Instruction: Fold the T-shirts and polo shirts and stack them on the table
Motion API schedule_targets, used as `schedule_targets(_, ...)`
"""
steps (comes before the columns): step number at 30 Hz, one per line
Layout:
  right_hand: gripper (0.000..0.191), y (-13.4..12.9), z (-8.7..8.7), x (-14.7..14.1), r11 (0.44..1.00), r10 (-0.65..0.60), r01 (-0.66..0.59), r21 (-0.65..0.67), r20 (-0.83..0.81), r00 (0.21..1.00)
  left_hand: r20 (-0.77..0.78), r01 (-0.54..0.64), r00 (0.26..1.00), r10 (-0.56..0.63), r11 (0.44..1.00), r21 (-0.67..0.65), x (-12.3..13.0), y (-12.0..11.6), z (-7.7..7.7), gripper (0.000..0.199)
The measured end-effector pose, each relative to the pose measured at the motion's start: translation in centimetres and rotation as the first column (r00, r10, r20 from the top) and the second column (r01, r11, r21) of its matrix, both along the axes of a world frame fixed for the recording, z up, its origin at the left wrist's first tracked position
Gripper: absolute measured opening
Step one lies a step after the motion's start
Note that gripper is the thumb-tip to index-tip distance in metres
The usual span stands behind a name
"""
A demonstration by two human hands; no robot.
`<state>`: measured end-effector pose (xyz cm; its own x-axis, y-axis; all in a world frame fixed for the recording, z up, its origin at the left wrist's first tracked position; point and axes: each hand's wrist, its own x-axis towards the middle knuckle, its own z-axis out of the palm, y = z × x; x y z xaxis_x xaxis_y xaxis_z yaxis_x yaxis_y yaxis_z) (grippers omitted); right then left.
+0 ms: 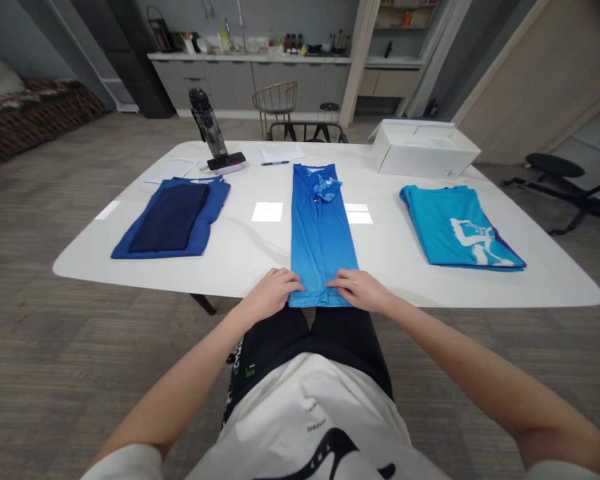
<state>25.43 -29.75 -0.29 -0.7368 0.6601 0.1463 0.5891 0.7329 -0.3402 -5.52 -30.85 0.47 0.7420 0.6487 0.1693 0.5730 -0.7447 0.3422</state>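
A blue shirt, folded into a long narrow strip, lies lengthwise on the white table, its lower end reaching the near edge. A darker patterned piece of it is folded over near the far end. My left hand rests at the strip's lower left side, fingertips on the cloth. Opposite it, my right hand touches the lower right part with its fingers stretched out. Both hands are open, and a loose crease runs up the cloth between them.
Folded dark and blue clothes lie on the left. On the right is a folded turquoise shirt with a white print. Farther back are a handheld vacuum, papers, a pen and a white box.
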Motion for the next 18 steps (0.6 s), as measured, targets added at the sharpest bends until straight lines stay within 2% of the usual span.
schedule_targets(4,0.039,0.5,-0.2,2.2,0.999,-0.033,0.033,0.007,0.0,0.999,0.043,0.148,0.988,-0.146,0.988,-0.041,-1.1,2.4,-1.0,0.04)
schedule_targets(9,0.036,1.3,0.2,6.0,0.997,-0.043,0.041,-0.069,-0.024,0.999,0.095,0.235,0.969,-0.226,0.967,-0.096,-1.4,3.3,-0.9,0.029)
schedule_targets(13,0.03,1.7,0.5,7.7,0.977,-0.076,0.061,-0.206,-0.068,0.995,0.124,0.231,0.969,-0.214,0.961,-0.15,-1.3,3.9,-0.7,0.024)
schedule_targets(18,0.027,2.0,0.5,7.1,0.964,-0.059,0.034,-0.264,-0.09,0.994,0.139,0.185,0.978,-0.156,0.958,-0.22,-0.9,4.5,-0.7,0.025)
